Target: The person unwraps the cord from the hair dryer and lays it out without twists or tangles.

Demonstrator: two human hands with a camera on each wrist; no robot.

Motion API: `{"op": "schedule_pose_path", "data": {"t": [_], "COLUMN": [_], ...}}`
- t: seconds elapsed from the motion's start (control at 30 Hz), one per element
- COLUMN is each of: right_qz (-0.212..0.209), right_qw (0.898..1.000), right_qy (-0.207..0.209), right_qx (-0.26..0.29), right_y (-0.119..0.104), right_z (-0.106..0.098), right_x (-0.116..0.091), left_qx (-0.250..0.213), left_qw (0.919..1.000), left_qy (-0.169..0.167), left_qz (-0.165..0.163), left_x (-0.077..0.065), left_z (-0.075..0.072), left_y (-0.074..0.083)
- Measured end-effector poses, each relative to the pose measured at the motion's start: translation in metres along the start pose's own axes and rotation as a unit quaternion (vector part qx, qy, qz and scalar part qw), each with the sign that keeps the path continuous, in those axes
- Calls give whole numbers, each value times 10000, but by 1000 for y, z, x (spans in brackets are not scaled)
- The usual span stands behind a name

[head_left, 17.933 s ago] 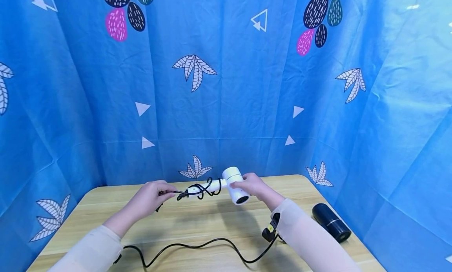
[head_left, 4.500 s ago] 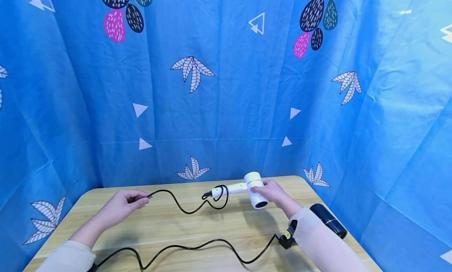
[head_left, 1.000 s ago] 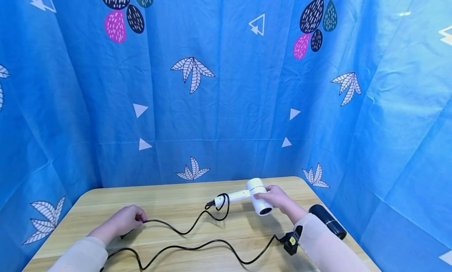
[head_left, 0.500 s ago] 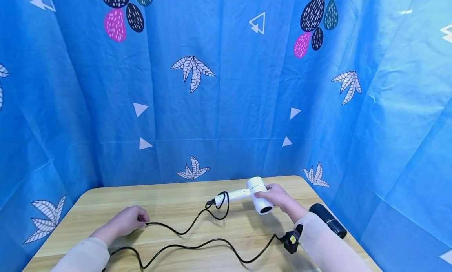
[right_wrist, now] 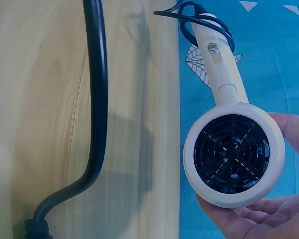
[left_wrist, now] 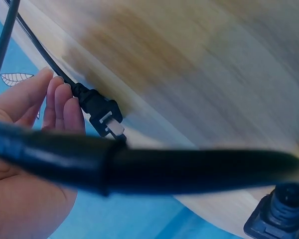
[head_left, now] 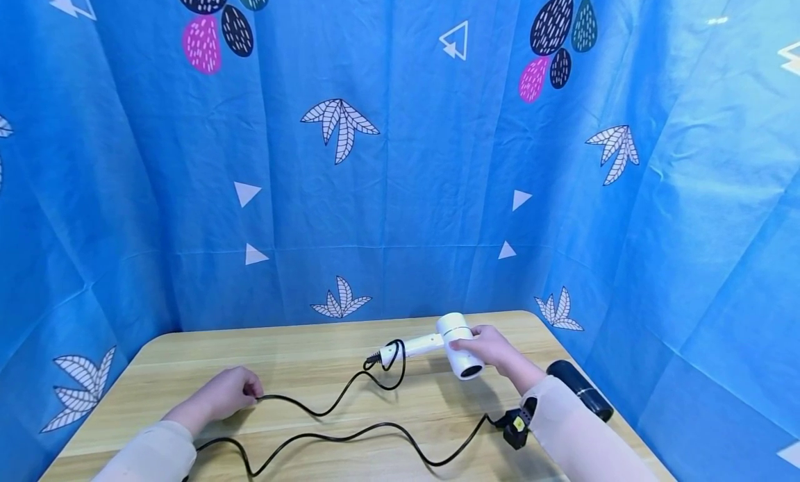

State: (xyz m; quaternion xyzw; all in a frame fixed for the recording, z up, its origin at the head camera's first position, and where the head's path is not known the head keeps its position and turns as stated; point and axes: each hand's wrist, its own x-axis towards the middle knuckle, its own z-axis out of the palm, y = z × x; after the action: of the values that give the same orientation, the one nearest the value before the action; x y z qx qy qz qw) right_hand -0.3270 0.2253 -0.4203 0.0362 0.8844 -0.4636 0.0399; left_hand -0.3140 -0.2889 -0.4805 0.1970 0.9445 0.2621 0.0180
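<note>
My right hand (head_left: 492,348) grips a white hair dryer (head_left: 455,329) by its barrel, above the table's right half. In the right wrist view, thumb and fingers wrap the barrel beside the round intake grille (right_wrist: 231,154). The dryer's handle (head_left: 425,344) points left, and a loose loop of its black power cord (head_left: 319,414) still circles it. Farther left, my left hand (head_left: 226,393) pinches that cord low over the table. The left wrist view shows the two-prong plug (left_wrist: 102,107) just beyond the fingertips; the head view hides it behind the hand.
A second black cable (head_left: 325,437) snakes across the front of the wooden table (head_left: 281,346), between both wrists. The black wrist device (head_left: 515,428) hangs under the right forearm. A black cylinder (head_left: 580,390) lies at the right edge. Blue patterned curtain (head_left: 387,190) surrounds the table.
Since the earliest frame most of the cord has come off the handle. The left hand drew it leftward, then lowered it; the dryer shifted right. Over the last half second almost nothing moved.
</note>
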Motion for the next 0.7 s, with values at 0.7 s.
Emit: {"op": "schedule_pose_path", "data": {"t": [0.7], "right_qz": [-70], "right_qw": [10000], "right_qy": [38], "right_qx": [-1], "right_y": [0], "right_z": [-1], "right_x": [1], "left_qx": [187], "left_qw": [9992], "left_qy": [227], "left_qz": [-265], "left_x": [5], "left_z": [-3], "left_y": [22]}}
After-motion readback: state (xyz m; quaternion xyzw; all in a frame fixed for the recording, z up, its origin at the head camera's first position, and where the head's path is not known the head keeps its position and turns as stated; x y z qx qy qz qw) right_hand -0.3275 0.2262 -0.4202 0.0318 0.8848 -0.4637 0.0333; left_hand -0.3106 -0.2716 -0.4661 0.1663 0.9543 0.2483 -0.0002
